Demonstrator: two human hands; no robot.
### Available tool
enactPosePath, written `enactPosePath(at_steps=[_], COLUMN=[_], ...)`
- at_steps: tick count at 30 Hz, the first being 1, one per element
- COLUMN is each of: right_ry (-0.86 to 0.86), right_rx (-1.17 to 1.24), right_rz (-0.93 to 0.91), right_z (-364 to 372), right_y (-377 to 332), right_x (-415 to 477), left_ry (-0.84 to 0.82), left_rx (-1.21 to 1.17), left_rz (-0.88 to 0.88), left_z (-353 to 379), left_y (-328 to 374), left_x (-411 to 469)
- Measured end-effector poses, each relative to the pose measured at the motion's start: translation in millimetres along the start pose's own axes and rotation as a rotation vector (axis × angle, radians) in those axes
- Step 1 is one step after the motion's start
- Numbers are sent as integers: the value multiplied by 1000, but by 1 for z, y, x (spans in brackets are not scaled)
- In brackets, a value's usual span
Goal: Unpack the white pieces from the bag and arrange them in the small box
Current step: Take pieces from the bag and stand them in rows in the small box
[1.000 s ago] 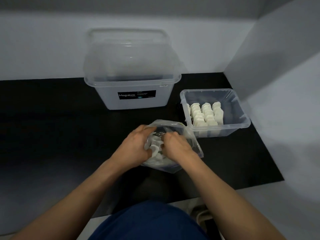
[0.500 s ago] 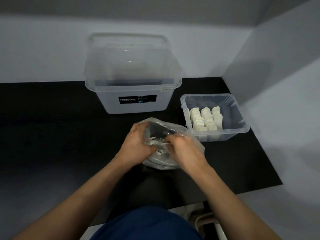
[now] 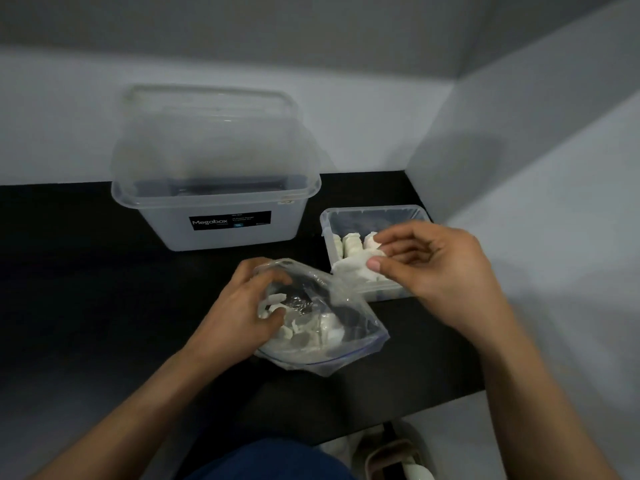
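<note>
Pieces (image 3: 304,327) lie in a loose heap at the bottom of the bag (image 3: 349,341), which rests on the black table (image 3: 86,271) just below the picture's middle. The left hand (image 3: 239,313) grips the bag at its 9 o'clock edge. Its fingers (image 3: 277,279) curl over the rim from 12 o'clock and the thumb presses the clear film from 6 o'clock. A few pieces of the heap sit right between thumb and fingers. Whether skin touches them or only the film, I cannot tell.

At 2 o'clock from the bag, just beside it, stands the small box (image 3: 375,212). Rows (image 3: 351,242) of white pieces stand upright inside, packed toward its 9 o'clock wall; the hand in front hides the rest of them.

The right hand (image 3: 446,271) hovers over the box's near half, palm turned toward 9 o'clock, fingers curled. Thumb and forefinger pinch one piece (image 3: 351,270), thumb below at 6 o'clock, forefinger above at 12 o'clock. The piece sticks out from the fingertips toward 9 o'clock and hangs above the box's near left corner, over the rim, not set into a row. The other three fingers curl loosely toward the palm and hold nothing.

At 11 o'clock from the bag, well apart from it, stands a big box (image 3: 214,202) of clear plastic with a black label (image 3: 230,220) reading Megabox. A clear lid (image 3: 207,133) stands upright behind it against the wall.
</note>
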State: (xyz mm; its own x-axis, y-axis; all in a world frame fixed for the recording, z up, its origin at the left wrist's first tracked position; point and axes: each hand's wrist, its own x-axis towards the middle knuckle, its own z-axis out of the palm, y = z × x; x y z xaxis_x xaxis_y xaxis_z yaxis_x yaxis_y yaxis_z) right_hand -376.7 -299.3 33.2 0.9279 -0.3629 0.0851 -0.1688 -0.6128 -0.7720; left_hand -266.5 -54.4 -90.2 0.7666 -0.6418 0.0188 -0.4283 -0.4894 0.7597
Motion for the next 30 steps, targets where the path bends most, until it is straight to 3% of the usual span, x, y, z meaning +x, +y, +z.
enactPosePath(at_steps=[3,8,11,15,21,30], right_ry=[75,107,-20,-331,-609,-622], right_rx=[-10,-346,-546,-821,-1007,-1274], right_rz=[27,18,41,83,38,-115], right_z=[-26,-58,-61,-45,-3,25], right_y=[16,60,91,123,151,167], right_x=[18,64,95,125,144,142], left_ry=[17,81,122,135,127,109], left_rx=[4,-84,-84,-75,-43,-108], left_rz=[12,-68,-145,-175,-219,-193], left_z=[1,3,4,4,8,-1], left_y=[-1,2,1,2,-1,-6], left_x=[0,6,10,13,15,14])
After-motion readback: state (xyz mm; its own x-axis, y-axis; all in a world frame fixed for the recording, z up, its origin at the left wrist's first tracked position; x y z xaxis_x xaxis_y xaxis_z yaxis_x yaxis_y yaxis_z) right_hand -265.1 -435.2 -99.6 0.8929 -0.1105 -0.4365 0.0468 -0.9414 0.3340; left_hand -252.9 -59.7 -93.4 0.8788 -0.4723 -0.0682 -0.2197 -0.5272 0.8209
